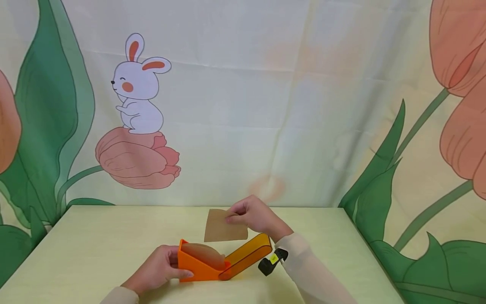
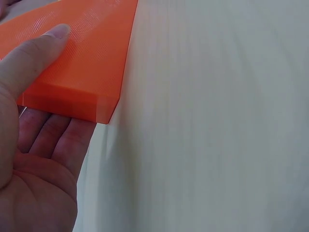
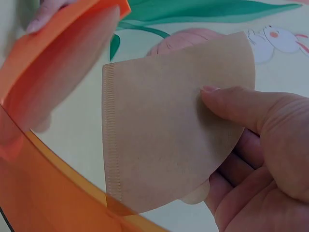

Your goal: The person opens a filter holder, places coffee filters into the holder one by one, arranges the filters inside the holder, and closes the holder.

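My right hand [image 1: 259, 216] pinches a brown paper coffee filter [image 1: 220, 230] between thumb and fingers, raised above the table. In the right wrist view the filter [image 3: 159, 130] shows a crimped seam along one side and a curved edge. My left hand [image 1: 157, 267] grips the back end of an orange filter holder [image 1: 199, 271], its thumb on the side wall [image 2: 91, 58]. More brown filters [image 1: 203, 254] stand inside the holder. Its see-through amber lid [image 1: 248, 255] is swung open toward the right, below my right wrist.
The pale table [image 1: 114, 236] carries the holder near its front middle. A printed curtain [image 1: 228, 105] with a rabbit and tulips hangs behind and beside the table. A black strap camera [image 1: 270, 262] sits at the right wrist, close to the lid.
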{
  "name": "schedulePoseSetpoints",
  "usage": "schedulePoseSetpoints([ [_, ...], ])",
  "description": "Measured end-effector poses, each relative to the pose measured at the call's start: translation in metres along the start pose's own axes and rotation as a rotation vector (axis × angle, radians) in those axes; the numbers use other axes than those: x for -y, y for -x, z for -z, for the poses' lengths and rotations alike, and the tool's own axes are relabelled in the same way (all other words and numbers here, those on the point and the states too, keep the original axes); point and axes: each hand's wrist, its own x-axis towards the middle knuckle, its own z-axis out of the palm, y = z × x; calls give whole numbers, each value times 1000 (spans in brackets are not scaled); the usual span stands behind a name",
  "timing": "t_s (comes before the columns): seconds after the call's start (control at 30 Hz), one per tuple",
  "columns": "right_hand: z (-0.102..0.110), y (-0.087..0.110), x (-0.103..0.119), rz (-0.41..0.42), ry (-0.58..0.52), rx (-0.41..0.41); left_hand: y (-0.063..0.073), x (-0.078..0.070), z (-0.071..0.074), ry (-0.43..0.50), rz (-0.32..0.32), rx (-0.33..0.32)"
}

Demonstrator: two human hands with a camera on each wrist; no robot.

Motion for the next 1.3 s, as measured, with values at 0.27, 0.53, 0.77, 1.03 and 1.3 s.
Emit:
schedulePoseSetpoints([
  [0.27,-12,-1,5,-7,-21,33,0,1,0,-6,-18,-5],
  [0.53,-15,0,9,-19,-37,43,0,3,0,-1,-38,1],
  [0.77,-24,1,11,-15,-47,63,-1,1,0,9,-16,3],
  [1.03,-39,0,8,6,-50,81,0,2,0,8,-26,9],
  [1.3,-50,0,7,4,-45,106,0,2,1,25,-26,20],
])
